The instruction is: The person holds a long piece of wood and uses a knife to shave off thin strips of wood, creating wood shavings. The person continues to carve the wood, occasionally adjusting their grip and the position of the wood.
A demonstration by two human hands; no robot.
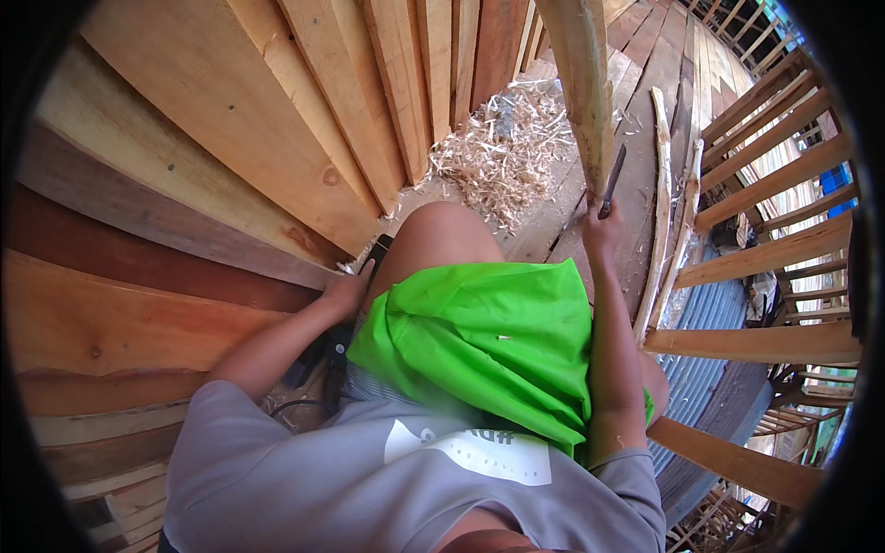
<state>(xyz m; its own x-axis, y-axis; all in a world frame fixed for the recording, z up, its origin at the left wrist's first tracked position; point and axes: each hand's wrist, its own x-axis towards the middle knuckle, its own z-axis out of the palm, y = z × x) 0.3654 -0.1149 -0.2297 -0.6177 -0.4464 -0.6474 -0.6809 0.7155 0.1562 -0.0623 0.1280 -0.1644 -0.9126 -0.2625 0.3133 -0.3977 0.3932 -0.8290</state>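
Observation:
My right hand [604, 232] is closed round the handle of a knife, whose dark blade [617, 173] points up and away. Right beside that hand is the lower end of a long pale wooden pole [588, 101], which rises to the top of the view. I cannot tell whether the hand also grips the pole. By my left thigh, my left hand [348, 290] appears closed at a dark object [380, 249], mostly hidden by the hand and leg. A bright green cloth [479, 341] covers my lap.
Wooden boards [221, 120] stand as a wall close on my left. Curled shavings [512, 152] are heaped on the plank floor ahead. Two thin peeled sticks [660, 203] lie at right, beside a slatted railing [756, 343] with corrugated metal sheet [710, 318] beyond.

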